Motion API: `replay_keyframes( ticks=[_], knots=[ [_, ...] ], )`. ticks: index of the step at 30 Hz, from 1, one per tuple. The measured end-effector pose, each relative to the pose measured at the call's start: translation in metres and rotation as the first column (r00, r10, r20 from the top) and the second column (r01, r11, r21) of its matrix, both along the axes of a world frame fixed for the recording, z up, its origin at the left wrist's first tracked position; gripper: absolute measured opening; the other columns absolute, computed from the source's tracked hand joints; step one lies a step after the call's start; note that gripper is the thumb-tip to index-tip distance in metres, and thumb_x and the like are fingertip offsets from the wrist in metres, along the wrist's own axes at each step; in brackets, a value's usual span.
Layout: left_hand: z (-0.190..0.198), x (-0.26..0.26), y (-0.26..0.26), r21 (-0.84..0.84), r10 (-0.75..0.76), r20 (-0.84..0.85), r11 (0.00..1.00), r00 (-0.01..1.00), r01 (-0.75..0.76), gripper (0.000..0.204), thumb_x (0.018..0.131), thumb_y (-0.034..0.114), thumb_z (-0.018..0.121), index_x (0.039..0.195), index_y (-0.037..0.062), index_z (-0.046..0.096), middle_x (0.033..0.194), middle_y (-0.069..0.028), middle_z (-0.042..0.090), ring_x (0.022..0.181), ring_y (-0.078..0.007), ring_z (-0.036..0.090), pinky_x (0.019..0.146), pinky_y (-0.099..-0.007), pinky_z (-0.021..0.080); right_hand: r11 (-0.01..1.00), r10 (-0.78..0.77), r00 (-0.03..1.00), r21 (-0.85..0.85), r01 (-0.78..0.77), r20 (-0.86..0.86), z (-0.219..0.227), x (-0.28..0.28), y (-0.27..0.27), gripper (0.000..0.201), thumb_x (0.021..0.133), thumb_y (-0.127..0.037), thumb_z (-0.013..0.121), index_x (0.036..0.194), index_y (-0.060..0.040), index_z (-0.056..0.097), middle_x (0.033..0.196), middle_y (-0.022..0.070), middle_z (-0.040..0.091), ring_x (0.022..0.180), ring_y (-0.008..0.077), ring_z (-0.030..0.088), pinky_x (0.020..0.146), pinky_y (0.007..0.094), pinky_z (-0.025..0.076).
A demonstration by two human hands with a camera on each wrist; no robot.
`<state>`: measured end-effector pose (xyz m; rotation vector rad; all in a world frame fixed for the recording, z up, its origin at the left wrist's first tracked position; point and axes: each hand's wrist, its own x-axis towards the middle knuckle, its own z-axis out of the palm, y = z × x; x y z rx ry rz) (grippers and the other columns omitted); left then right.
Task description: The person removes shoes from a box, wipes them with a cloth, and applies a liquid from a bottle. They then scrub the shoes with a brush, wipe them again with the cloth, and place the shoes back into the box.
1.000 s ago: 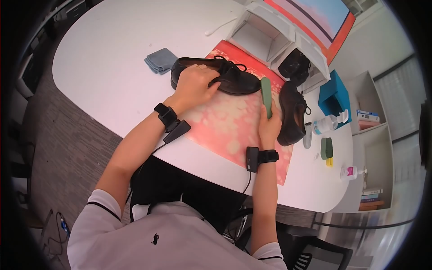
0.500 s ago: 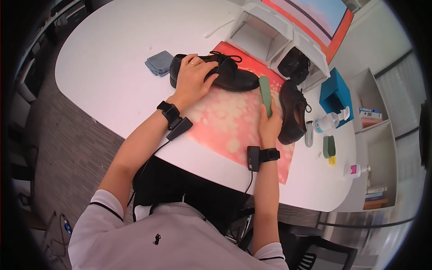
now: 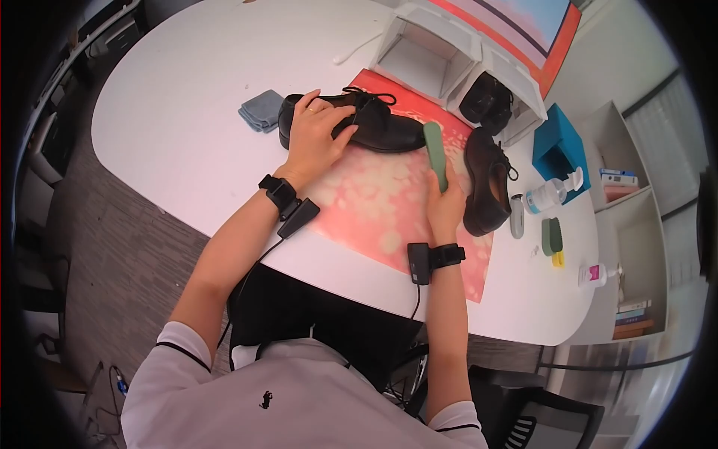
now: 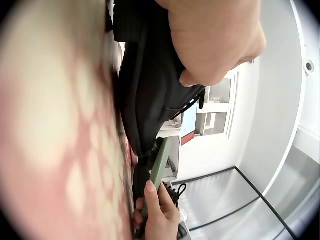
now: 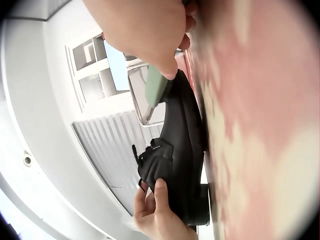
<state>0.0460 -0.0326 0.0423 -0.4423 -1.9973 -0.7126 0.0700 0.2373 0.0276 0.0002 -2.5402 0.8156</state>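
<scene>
A black lace-up shoe [image 3: 389,133] lies on the red patterned mat [image 3: 389,202], its heel end gripped by my left hand [image 3: 315,146]. In the right wrist view, the thumb and fingers of that hand [image 5: 162,217] pinch the shoe's upper near the laces. My right hand [image 3: 446,206] holds a green brush [image 3: 435,153] by its back. Dark bristles show in the left wrist view, where the brush [image 4: 160,162] is at the shoe's toe [image 4: 142,135]. The palm side of my left hand is hidden in the head view.
A second black shoe [image 3: 488,183] stands right of my right hand. Behind are white boxes [image 3: 426,60], one with black shoes inside. Right are a teal box [image 3: 559,146], a pump bottle [image 3: 550,196] and another green brush [image 3: 552,236]. A grey cloth [image 3: 262,111] lies left.
The brush has shifted slightly left and up, with its tip still at the toe. My left hand keeps its grip on the shoe, which has moved a little left in the head view.
</scene>
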Motion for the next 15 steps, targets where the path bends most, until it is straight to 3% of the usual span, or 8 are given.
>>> replay_keyframes(
  ticks=[3,6,9,12,15],
  knots=[
    [-0.003,-0.003,-0.002,0.016,-0.013,-0.002,1.000,1.000,0.013,0.026,0.075,0.013,0.078,0.100,0.0072,0.071,0.076,-0.0054,0.062,0.086,-0.0220,0.059,0.109,-0.0452,0.037,0.992,0.087,0.986,-0.080,-0.100,-0.144,-0.010,-0.005,0.006,0.049,0.094,-0.028,0.063,0.139,-0.0114,0.055,0.110,0.0212,0.070,0.095,0.0381,0.069,0.081,0.0395,0.053],
    [-0.001,-0.002,-0.001,0.020,-0.014,0.004,1.000,1.000,0.014,0.026,0.075,0.013,0.078,0.100,0.0072,0.071,0.076,-0.0055,0.062,0.086,-0.0220,0.059,0.108,-0.0449,0.037,0.882,0.367,0.903,-0.225,-0.414,-0.223,-0.010,-0.001,-0.004,0.049,0.093,-0.027,0.063,0.139,-0.0111,0.056,0.114,0.0211,0.069,0.097,0.0378,0.069,0.082,0.0380,0.054],
    [-0.003,-0.002,-0.001,0.031,-0.027,0.000,0.999,1.000,0.027,0.027,0.075,0.013,0.078,0.101,0.0074,0.071,0.076,-0.0055,0.061,0.085,-0.0221,0.059,0.108,-0.0453,0.037,0.903,0.415,0.890,-0.039,-0.429,-0.187,-0.016,-0.003,-0.005,0.049,0.093,-0.026,0.064,0.139,-0.0113,0.056,0.107,0.0212,0.070,0.091,0.0378,0.069,0.078,0.0384,0.054],
    [-0.002,-0.003,-0.004,0.013,-0.034,-0.006,0.999,0.999,0.034,0.028,0.075,0.013,0.077,0.103,0.0076,0.071,0.080,-0.0055,0.063,0.086,-0.0224,0.059,0.109,-0.0462,0.037,0.976,0.191,0.982,-0.104,-0.190,-0.006,-0.005,-0.001,-0.002,0.049,0.093,-0.027,0.063,0.139,-0.0125,0.056,0.100,0.0214,0.070,0.087,0.0386,0.068,0.075,0.0411,0.053],
    [0.017,0.004,-0.007,0.036,-0.019,-0.083,0.999,0.996,0.022,0.030,0.076,0.012,0.076,0.105,0.0075,0.070,0.087,-0.0058,0.066,0.092,-0.0234,0.060,0.109,-0.0472,0.036,0.987,0.149,0.987,-0.046,-0.152,-0.051,-0.006,-0.001,0.002,0.049,0.093,-0.029,0.063,0.140,-0.0135,0.056,0.097,0.0217,0.070,0.086,0.0394,0.068,0.074,0.0440,0.052]
  ],
)
